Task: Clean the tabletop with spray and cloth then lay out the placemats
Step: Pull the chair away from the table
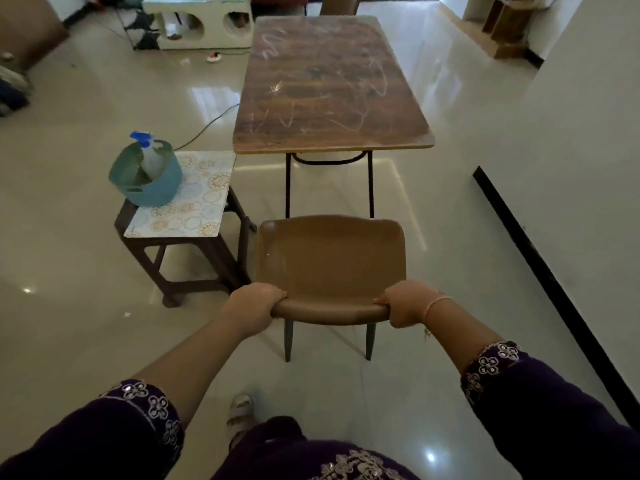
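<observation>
Left grip and right grip clench the chair back at 6 o'clock; the spray bottle, likely light and rigid, best taken at its neck, stands in a basket at 10 o'clock

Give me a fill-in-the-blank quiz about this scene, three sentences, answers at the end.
1. The left hand and the right hand both grip the backrest of the ____.
2. The spray bottle stands inside the blue ____.
3. The patterned placemat lies on the brown ____, not on the table.
Answers: chair, basket, stool.
</observation>
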